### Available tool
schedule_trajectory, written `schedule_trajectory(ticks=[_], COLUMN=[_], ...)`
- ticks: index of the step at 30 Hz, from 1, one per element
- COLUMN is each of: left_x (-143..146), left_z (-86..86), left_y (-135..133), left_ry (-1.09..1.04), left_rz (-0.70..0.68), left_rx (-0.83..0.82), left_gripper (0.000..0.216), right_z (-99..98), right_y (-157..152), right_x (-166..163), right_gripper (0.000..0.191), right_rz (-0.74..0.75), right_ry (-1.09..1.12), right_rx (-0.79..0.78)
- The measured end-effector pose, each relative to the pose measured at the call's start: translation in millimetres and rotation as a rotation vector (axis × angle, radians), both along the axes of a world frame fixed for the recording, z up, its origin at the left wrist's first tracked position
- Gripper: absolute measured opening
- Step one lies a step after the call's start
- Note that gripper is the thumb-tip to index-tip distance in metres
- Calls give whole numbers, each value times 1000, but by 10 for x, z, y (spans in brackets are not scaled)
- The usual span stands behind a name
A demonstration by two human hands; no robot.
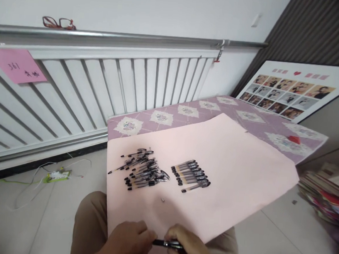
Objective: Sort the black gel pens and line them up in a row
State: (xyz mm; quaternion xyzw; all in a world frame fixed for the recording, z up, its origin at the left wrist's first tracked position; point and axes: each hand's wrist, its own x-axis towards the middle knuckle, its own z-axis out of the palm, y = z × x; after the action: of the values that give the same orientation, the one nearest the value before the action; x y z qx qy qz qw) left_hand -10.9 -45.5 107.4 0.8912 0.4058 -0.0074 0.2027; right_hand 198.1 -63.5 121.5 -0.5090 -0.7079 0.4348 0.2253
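Near the bottom edge, my left hand (129, 238) and my right hand (188, 244) grip a black pen (161, 243) between them. The left fingers pinch one end, and the right fingers close round the other end, hiding part of it. Past my hands, a jumbled pile of black-and-clear pens (144, 171) lies on the left of a pale pink sheet (241, 178). To its right is a neat row of similar pens (192, 175), side by side with their dark ends aligned. One small light-coloured piece (162, 199) rests on the sheet between my hands and the pile.
A purple patterned cloth (176, 117) covers the table beneath the sheet. Behind stands a white radiator (132, 83) with a pink note (18, 67). Glasses (59, 23) sit on its pipe. A power strip (57, 176) with cables lies on the floor; a photo board (291, 91) leans at right.
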Motion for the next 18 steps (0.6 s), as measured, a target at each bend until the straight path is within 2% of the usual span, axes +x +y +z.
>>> schedule_trajectory(ticks=[2, 4, 8, 11, 14, 18], left_x=[11, 7, 1, 33, 102, 200], left_z=[137, 196, 135, 79, 59, 45], left_y=[54, 77, 63, 42, 26, 5], left_ry=[-48, -113, -267, -414, -562, -664], left_rz=[43, 84, 142, 177, 218, 268], left_rx=[-29, -61, -118, -152, -188, -283], left_gripper=[21, 21, 21, 19, 17, 12], right_z=[76, 125, 160, 89, -62, -155], right_y=[62, 85, 78, 70, 37, -9], right_x=[63, 133, 234, 201, 80, -74], right_gripper=[20, 19, 23, 14, 21, 33], right_rz=[-45, -129, -335, -382, -399, -382], right_ry=[26, 63, 183, 372, 544, 538], right_rx=[-10, -30, -73, -132, -191, -214])
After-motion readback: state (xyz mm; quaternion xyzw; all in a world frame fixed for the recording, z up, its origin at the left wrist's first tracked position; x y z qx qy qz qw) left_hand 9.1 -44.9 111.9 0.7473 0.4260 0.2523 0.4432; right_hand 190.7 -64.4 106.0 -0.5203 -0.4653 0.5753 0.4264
